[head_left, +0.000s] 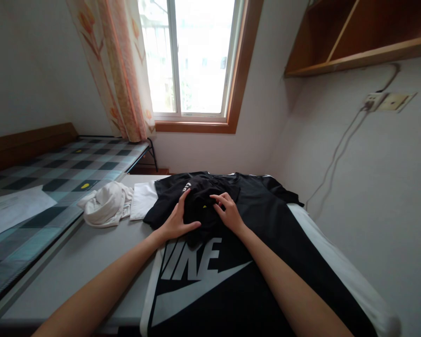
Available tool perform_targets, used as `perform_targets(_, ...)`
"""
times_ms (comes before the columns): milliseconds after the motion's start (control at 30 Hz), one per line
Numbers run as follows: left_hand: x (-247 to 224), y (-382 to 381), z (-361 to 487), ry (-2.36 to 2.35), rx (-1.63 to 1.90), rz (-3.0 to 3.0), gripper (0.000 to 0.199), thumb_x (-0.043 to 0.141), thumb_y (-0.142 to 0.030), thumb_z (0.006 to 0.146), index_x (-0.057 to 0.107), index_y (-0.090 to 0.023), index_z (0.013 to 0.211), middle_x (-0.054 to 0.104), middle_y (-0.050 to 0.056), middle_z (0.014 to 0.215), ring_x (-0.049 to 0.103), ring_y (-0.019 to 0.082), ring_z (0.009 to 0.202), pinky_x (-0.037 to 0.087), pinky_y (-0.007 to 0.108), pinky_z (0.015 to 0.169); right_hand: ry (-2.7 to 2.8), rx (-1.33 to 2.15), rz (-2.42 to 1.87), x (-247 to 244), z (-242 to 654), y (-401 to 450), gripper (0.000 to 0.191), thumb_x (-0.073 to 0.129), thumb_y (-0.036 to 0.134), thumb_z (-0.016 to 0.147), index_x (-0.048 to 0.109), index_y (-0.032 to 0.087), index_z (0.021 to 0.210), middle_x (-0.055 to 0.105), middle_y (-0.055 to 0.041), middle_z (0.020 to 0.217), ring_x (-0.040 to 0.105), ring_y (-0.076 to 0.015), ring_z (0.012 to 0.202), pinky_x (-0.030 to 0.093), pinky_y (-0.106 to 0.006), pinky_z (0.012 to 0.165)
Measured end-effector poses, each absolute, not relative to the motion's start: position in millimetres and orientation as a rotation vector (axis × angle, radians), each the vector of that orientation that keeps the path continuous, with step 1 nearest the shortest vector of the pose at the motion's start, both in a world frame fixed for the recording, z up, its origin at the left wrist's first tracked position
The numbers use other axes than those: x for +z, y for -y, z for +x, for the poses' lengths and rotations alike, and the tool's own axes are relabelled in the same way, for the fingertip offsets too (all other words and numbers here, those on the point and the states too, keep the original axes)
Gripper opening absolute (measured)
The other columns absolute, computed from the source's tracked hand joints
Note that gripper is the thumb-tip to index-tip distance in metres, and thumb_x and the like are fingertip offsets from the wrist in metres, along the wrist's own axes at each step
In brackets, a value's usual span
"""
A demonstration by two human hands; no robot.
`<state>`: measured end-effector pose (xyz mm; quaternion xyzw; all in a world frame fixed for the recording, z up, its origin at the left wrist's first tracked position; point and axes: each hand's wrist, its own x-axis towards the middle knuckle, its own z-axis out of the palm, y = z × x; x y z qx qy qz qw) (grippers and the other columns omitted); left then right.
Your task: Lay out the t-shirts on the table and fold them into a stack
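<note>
A crumpled black cloth item (201,189), with white lettering and a small yellow mark, lies on top of a spread black T-shirt (266,243). The shirt bears a large grey NIKE print. My left hand (177,223) rests at the left side of the crumpled item, thumb and fingers spread apart. On its right side, my right hand (228,210) has thumb and fingertips pinched together at the black cloth. The item's exact kind cannot be made out. Left of the shirt lie a folded white cloth (143,200) and a bunched white cloth item (108,204).
The clothes lie on a white tabletop (80,267). A bed with a checked mattress (91,161) stands on the left, with paper sheets (17,206) on it. A curtain (119,70) hangs beside the window. Cables run down the right wall from a socket (374,100).
</note>
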<state>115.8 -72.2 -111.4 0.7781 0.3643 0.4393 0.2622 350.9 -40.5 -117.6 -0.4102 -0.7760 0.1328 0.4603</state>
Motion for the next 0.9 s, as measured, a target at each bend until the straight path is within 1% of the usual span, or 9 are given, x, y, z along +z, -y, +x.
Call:
perform_targets(100, -111.6, 79.9, 118.8, -0.977, 1.018, 2.244, 0.118, 0.079, -0.033, 0.067, 0.000, -0.026, 0.154, 0.014, 0.014, 0.160, 0.017, 0.034, 0.146, 0.019, 0.053, 0.119, 1.804, 0.299, -1.000, -113.2, 350.7, 41.3, 0.018, 0.053, 0.021, 0.088, 0.068, 0.024, 0.097, 0.051, -0.0013, 0.086, 0.054, -0.0138, 0.071, 0.049, -0.032, 0.076)
perform_targets(200, -110.6, 80.5, 122.7, -0.952, 1.030, 2.265, 0.116, 0.070, -0.017, 0.068, -0.007, -0.027, 0.154, 0.007, 0.012, 0.162, 0.010, 0.032, 0.148, 0.016, 0.051, 0.120, 1.645, 0.261, -0.992, -107.0, 350.7, 42.8, 0.013, 0.049, 0.023, 0.089, 0.062, 0.022, 0.093, 0.051, -0.0033, 0.091, 0.054, -0.0150, 0.075, 0.049, -0.031, 0.073)
perform_targets(300, -108.5, 79.7, 126.7, -0.975, 1.091, 2.256, 0.112, 0.062, -0.008, 0.067, -0.006, -0.026, 0.154, 0.006, 0.010, 0.162, 0.007, 0.030, 0.148, 0.013, 0.049, 0.121, 1.554, 0.255, -0.989, -104.2, 350.5, 43.6, 0.012, 0.046, 0.028, 0.091, 0.057, 0.022, 0.094, 0.053, -0.0057, 0.097, 0.054, -0.0168, 0.082, 0.050, -0.031, 0.073)
perform_targets(400, -105.1, 83.7, 130.7, -1.086, 1.118, 2.218, 0.107, 0.062, -0.011, 0.067, 0.002, -0.026, 0.154, 0.017, 0.011, 0.159, 0.015, 0.032, 0.147, 0.017, 0.051, 0.120, 1.511, 0.430, -0.968, -106.5, 350.3, 43.3, 0.014, 0.041, 0.034, 0.094, 0.050, 0.024, 0.099, 0.056, -0.0044, 0.095, 0.056, -0.0149, 0.071, 0.050, -0.029, 0.065)
perform_targets(533, -99.0, 96.4, 136.0, -1.248, 1.046, 2.169, 0.109, 0.070, -0.023, 0.065, 0.008, -0.030, 0.154, 0.024, 0.013, 0.154, 0.027, 0.041, 0.140, 0.030, 0.057, 0.111, 1.419, 0.485, -1.007, -109.8, 352.8, 41.9, 0.013, 0.039, 0.034, 0.095, 0.045, 0.025, 0.102, 0.051, 0.0017, 0.073, 0.053, -0.0143, 0.058, 0.045, -0.027, 0.055)
perform_targets(633, -96.0, 103.6, 140.1, -1.258, 0.997, 2.190, 0.111, 0.072, -0.027, 0.064, 0.006, -0.031, 0.154, 0.025, 0.014, 0.149, 0.034, 0.041, 0.135, 0.036, 0.057, 0.107, 1.375, 0.352, -1.051, -108.2, 357.8, 40.5, 0.013, 0.038, 0.032, 0.095, 0.046, 0.024, 0.103, 0.049, 0.0016, 0.073, 0.053, -0.0148, 0.061, 0.044, -0.028, 0.058)
perform_targets(700, -95.9, 104.9, 142.1, -1.256, 1.009, 2.198, 0.109, 0.070, -0.025, 0.065, 0.007, -0.031, 0.154, 0.027, 0.013, 0.145, 0.036, 0.038, 0.134, 0.037, 0.055, 0.107, 1.357, 0.252, -1.057, -105.9, 361.3, 39.8, 0.014, 0.038, 0.031, 0.095, 0.047, 0.023, 0.102, 0.053, -0.0008, 0.080, 0.055, -0.0157, 0.070, 0.046, -0.029, 0.066)
perform_targets(800, -98.4, 102.1, 142.8, -1.313, 1.089, 2.190, 0.096, 0.064, -0.019, 0.067, 0.019, -0.029, 0.151, 0.027, 0.011, 0.141, 0.036, 0.034, 0.133, 0.037, 0.050, 0.109, 1.357, 0.138, -1.045, -102.1, 364.5, 40.1, 0.014, 0.038, 0.030, 0.095, 0.049, 0.022, 0.101, 0.057, -0.0046, 0.092, 0.057, -0.0180, 0.087, 0.046, -0.033, 0.082)
perform_targets(900, -101.5, 96.8, 140.1, -1.473, 1.190, 2.210, 0.068, 0.060, -0.014, 0.068, 0.050, -0.025, 0.134, 0.027, 0.010, 0.139, 0.039, 0.031, 0.128, 0.037, 0.047, 0.109, 1.403, 0.081, -1.032, -98.7, 363.8, 42.5, 0.014, 0.039, 0.030, 0.095, 0.051, 0.023, 0.099, 0.058, -0.0062, 0.097, 0.056, -0.0193, 0.095, 0.046, -0.036, 0.089)
